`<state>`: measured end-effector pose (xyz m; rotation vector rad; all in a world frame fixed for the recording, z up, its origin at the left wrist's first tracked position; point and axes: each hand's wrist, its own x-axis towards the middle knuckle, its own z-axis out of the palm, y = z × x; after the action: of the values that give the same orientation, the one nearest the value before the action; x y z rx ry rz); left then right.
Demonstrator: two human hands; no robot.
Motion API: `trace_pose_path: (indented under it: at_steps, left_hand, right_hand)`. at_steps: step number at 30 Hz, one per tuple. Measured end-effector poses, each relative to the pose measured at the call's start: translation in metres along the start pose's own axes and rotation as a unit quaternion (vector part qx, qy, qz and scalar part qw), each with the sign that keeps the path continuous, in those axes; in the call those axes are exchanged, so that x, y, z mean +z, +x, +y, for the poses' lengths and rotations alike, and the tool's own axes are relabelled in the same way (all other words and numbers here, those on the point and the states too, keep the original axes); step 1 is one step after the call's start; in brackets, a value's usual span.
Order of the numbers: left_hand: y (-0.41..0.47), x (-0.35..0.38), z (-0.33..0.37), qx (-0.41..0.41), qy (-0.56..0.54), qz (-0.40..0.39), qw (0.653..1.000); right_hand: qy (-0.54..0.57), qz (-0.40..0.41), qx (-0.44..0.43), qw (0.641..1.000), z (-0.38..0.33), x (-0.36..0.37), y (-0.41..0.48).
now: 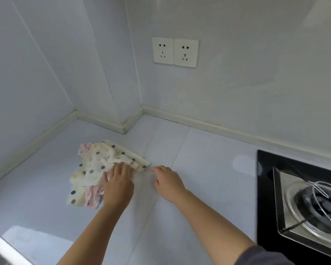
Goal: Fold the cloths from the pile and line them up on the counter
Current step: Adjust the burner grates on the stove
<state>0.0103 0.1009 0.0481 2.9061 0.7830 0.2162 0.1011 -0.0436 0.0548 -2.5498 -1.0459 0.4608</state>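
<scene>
pile of cloths (92, 169) left-centre on counter (208, 169): soft, light, likely to bunch | left hand (118, 181) spread, pressing its right edge | right hand (168, 181) loosely curled, empty, beside polka-dot cloth (120, 153) corner; pinch corners | gas hob (304, 197) well apart

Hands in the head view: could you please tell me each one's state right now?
Left hand: on the polka-dot cloth, grip unclear.
Right hand: open, holding nothing.
</scene>
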Motion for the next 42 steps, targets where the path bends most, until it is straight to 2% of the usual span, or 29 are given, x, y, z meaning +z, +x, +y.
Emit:
trace_pose_path:
  at_steps: [3, 6, 10, 12, 14, 17, 18, 20, 23, 25, 26, 28, 30, 33, 35, 37, 40, 42]
  left_hand:
    - [0.023, 0.021, -0.021, -0.011, -0.011, 0.078, 0.997]
    - [0.041, 0.039, -0.035, 0.012, 0.004, 0.167, 0.986]
    - [0.049, 0.065, -0.047, 0.040, -0.019, 0.273, 0.961]
    - [0.044, 0.071, -0.049, 0.060, -0.047, 0.334, 0.939]
    - [0.042, 0.067, -0.047, 0.087, -0.079, 0.390, 0.913]
    - [0.038, 0.059, -0.039, 0.168, -0.106, 0.446, 0.873]
    - [0.037, 0.059, -0.037, 0.204, -0.105, 0.436, 0.870]
    - [0.031, 0.065, -0.034, 0.257, -0.087, 0.368, 0.889]
    - [0.027, 0.078, -0.037, 0.238, -0.033, 0.243, 0.940]
    - [0.024, 0.078, -0.040, 0.209, -0.028, 0.204, 0.956]
    - [0.022, 0.076, -0.042, 0.191, -0.032, 0.188, 0.963]
    - [0.023, 0.075, -0.043, 0.166, -0.023, 0.168, 0.971]
    - [0.021, 0.074, -0.040, 0.167, -0.018, 0.166, 0.972]
    - [0.008, 0.073, -0.015, 0.237, -0.052, 0.187, 0.952]
    - [-0.007, 0.075, 0.010, 0.308, -0.084, 0.184, 0.929]
    - [-0.025, 0.083, 0.034, 0.364, -0.125, 0.145, 0.912]
    - [-0.035, 0.098, 0.057, 0.391, -0.168, 0.098, 0.900]
    - [-0.034, 0.100, 0.059, 0.388, -0.187, 0.109, 0.896]
  right_hand:
    - [-0.035, 0.057, -0.011, 0.998, -0.011, 0.027, 0.047]
    - [-0.067, 0.121, -0.023, 0.990, -0.012, 0.050, 0.082]
    - [-0.036, 0.227, -0.029, 0.973, -0.003, 0.067, 0.101]
    - [0.017, 0.276, -0.028, 0.961, 0.004, 0.069, 0.096]
    - [0.119, 0.310, -0.006, 0.943, 0.008, 0.065, 0.087]
    - [0.320, 0.350, 0.010, 0.880, 0.008, 0.056, 0.065]
    - [0.386, 0.356, 0.008, 0.851, 0.008, 0.051, 0.059]
    - [0.477, 0.377, 0.003, 0.794, 0.007, 0.040, 0.041]
    - [0.557, 0.430, 0.000, 0.710, 0.012, 0.020, 0.005]
    - [0.586, 0.483, -0.003, 0.651, 0.024, 0.013, -0.024]
    - [0.577, 0.508, 0.002, 0.640, 0.031, 0.012, -0.041]
    - [0.527, 0.526, 0.021, 0.668, 0.044, 0.018, -0.068]
    - [0.451, 0.514, 0.052, 0.728, 0.055, 0.034, -0.090]
    - [0.339, 0.500, 0.103, 0.790, 0.072, 0.060, -0.111]
    - [0.305, 0.494, 0.119, 0.805, 0.081, 0.068, -0.116]
    - [0.303, 0.491, 0.129, 0.807, 0.087, 0.071, -0.120]
    - [0.293, 0.483, 0.111, 0.818, 0.090, 0.072, -0.120]
    - [0.262, 0.483, 0.099, 0.829, 0.091, 0.069, -0.119]
